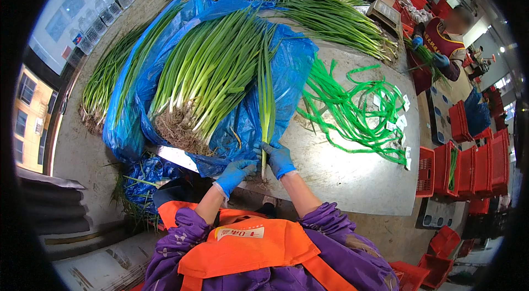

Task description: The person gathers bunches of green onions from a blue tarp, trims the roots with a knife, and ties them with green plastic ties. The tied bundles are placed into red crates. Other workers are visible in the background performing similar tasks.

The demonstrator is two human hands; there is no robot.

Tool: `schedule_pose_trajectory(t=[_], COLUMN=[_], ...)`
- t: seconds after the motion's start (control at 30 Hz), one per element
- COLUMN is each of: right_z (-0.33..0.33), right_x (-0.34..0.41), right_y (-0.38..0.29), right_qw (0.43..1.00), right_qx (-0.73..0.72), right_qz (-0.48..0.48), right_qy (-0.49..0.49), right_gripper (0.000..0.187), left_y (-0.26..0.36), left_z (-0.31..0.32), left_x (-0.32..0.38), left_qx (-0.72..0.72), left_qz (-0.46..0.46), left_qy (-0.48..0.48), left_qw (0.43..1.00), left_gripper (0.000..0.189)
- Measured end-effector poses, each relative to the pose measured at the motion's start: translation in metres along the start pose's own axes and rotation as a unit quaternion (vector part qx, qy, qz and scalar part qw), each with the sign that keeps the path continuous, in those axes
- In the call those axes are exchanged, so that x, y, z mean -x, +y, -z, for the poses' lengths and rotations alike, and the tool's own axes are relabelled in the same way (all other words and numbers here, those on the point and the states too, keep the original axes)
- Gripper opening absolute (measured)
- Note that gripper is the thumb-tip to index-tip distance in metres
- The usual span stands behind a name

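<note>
My right hand (279, 159), in a blue glove, is closed around the lower stem of a green onion (266, 113). The leaves stretch away over a blue plastic bag (289, 63), and the roots hang by the table's near edge. Left of the stem is my left hand (236, 174), also gloved, its fingers bent and the tips close to the onion's white base. Whether those fingers pinch anything is unclear. A large pile of green onions (206, 72) lies on the opened bag, its muddy roots (182, 127) towards me.
Green mesh strips (355, 109) with white tags lie on the metal table (314, 175) at right. More green onions (334, 18) are at the back and far left. A co-worker (440, 45) holds onions beyond the table's right side, above red crates (475, 167). Plastic bottles (111, 1) line the window.
</note>
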State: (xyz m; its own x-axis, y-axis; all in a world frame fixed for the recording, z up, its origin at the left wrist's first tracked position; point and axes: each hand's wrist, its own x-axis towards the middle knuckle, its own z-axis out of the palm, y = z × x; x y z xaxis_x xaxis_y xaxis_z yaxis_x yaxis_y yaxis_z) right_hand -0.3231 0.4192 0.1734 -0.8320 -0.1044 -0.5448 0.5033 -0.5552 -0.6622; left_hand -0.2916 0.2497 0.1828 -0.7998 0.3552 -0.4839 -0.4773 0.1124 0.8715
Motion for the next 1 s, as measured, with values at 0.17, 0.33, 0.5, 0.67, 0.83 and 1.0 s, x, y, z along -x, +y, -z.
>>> schedule_pose_trajectory(t=[0.17, 0.33, 0.5, 0.67, 0.83, 1.0], right_z=[-0.012, -0.014, -0.012, 0.012, 0.009, 0.014], right_x=[0.001, 0.009, 0.015, -0.012, -0.01, -0.014], right_y=[0.008, 0.014, 0.008, 0.02, 0.01, 0.012], right_qw=[0.998, 0.996, 0.996, 0.998, 0.999, 0.999], right_qx=[-0.068, -0.085, -0.092, -0.04, -0.026, -0.026], right_qz=[-0.008, 0.015, 0.005, 0.003, -0.016, -0.02], right_qy=[0.005, 0.007, 0.02, 0.056, 0.042, 0.037], right_gripper=[0.022, 0.022, 0.022, 0.014, 0.015, 0.016], left_y=[-0.022, -0.02, -0.024, -0.023, 0.0, -0.017], left_z=[-0.003, -0.006, -0.01, -0.009, -0.02, -0.02], left_x=[-0.007, -0.001, 0.001, 0.001, 0.013, 0.004], left_qx=[-0.048, -0.168, -0.092, -0.145, -0.112, -0.028], left_qz=[-0.057, -0.096, -0.107, -0.075, -0.077, -0.072], left_qy=[-0.052, -0.017, -0.023, 0.02, 0.034, 0.021], left_qw=[0.996, 0.981, 0.99, 0.986, 0.99, 0.997], left_gripper=[0.015, 0.011, 0.018, 0.018, 0.017, 0.015])
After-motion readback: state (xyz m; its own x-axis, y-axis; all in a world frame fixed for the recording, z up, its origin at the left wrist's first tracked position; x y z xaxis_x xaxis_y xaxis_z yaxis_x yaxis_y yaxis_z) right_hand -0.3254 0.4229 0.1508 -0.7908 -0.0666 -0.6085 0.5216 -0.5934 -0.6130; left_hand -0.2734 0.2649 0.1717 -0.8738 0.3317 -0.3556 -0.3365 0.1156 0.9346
